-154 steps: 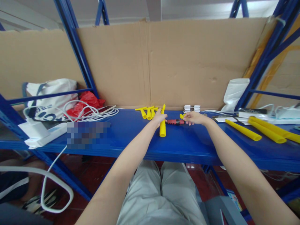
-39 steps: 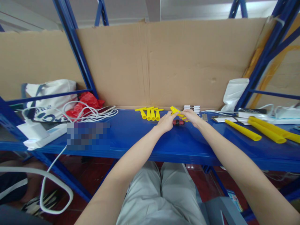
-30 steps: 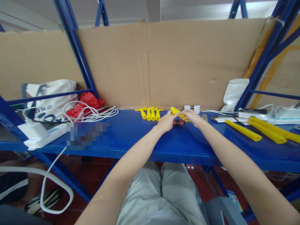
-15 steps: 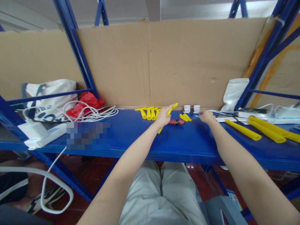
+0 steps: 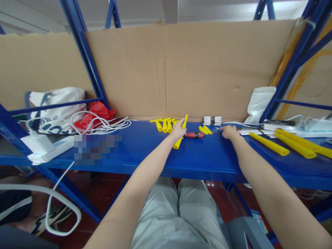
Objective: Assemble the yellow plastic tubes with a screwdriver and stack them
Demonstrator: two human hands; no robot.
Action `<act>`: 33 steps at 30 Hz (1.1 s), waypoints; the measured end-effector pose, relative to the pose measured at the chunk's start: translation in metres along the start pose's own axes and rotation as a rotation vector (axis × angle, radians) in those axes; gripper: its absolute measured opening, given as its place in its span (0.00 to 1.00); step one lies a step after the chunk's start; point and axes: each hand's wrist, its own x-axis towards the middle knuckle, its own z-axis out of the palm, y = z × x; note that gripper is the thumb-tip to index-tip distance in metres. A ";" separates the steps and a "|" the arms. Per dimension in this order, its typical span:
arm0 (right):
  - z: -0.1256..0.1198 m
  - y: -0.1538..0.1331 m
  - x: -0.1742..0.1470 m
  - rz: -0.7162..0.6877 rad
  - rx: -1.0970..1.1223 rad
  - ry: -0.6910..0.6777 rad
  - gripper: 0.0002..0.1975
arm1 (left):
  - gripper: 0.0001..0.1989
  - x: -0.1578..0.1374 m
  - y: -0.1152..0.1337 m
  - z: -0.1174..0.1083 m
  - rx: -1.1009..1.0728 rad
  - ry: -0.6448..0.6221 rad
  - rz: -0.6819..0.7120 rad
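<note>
My left hand is closed round a yellow plastic tube. The tube's wide end points down toward me, and a narrow yellow piece sticks up above my fingers. Just right of that hand lies a red and black screwdriver. My right hand is low over the blue shelf with its fingers drawn together, beside small silver bits that look like screws. Whatever is between those fingertips is too small to make out. Several loose yellow pieces lie between my hands.
Several yellow T-shaped parts stand in a row at the back. Small white boxes are stacked by the cardboard wall. More yellow tubes lie at right. White cables and a power strip are at left.
My left hand has turned the yellow tube more upright, so its wide end now shows below my hand. My right hand has shifted slightly, staying beside the small silver bits.
</note>
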 end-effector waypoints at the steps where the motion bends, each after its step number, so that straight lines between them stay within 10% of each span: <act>1: -0.004 -0.005 -0.005 0.049 -0.048 -0.028 0.20 | 0.35 0.000 0.000 0.000 0.000 -0.001 0.000; 33: -0.024 -0.037 -0.017 -0.102 -0.126 -0.091 0.12 | 0.35 -0.002 0.001 0.004 -0.296 -0.230 -0.011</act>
